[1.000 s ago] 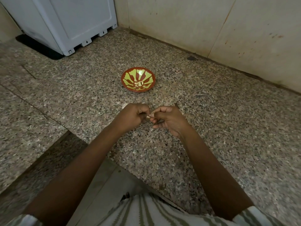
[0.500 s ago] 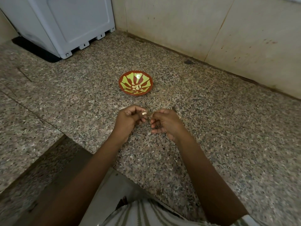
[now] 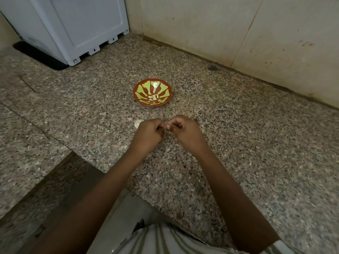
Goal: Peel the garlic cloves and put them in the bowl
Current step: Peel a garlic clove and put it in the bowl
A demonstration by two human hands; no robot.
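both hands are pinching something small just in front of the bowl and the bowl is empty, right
No: the bowl is not empty. The head view shows several peeled garlic cloves in its middle. The left hand and right hand are as you say.

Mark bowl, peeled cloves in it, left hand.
bowl (image 3: 143, 88): head view, bare inner wall left of the cloves.
peeled cloves (image 3: 154, 97): head view, middle of the pile.
left hand (image 3: 148, 133): head view, back of the hand.

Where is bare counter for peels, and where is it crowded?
Bare granite right of the bowl up to the wall, and left of it toward the white appliance. Crowded: the narrow strip between bowl, left hand and right hand, with a pale scrap beside the left hand.
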